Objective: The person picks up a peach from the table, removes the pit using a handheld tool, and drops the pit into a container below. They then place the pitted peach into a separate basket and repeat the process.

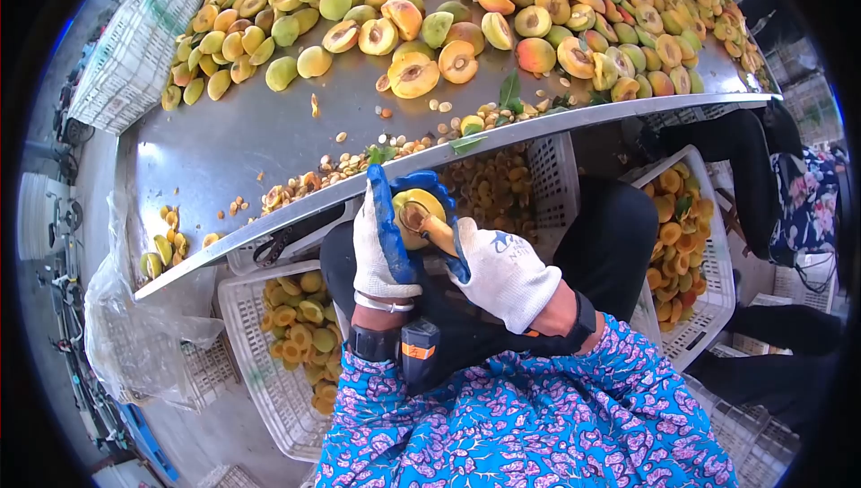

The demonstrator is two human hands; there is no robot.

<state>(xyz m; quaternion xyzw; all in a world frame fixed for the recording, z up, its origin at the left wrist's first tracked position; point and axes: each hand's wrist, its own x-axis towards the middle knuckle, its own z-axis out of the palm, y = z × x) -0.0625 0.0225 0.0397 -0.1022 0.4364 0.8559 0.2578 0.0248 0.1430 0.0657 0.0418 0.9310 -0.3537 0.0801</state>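
Close in front of my body, below the table's near edge, my left hand (387,232) is closed around a cut yellow apricot (414,210), its brown centre facing up. My right hand (502,271) grips a small pitting tool with a tan, wood-like handle (439,234), its end pressed against the middle of the fruit. The tool's working tip is hidden in the flesh. Both hands wear white knit gloves with blue coated palms. Beyond them, halved apricots (413,74) lie piled on the metal table (242,129).
Pits and scraps (327,168) line the table's raised near edge, with a few green leaves (510,91). Crates of halves stand below: a left crate (260,380), a right crate (717,282) and one under the table (553,183). Another person's dark-clothed leg (731,152) is at the right.
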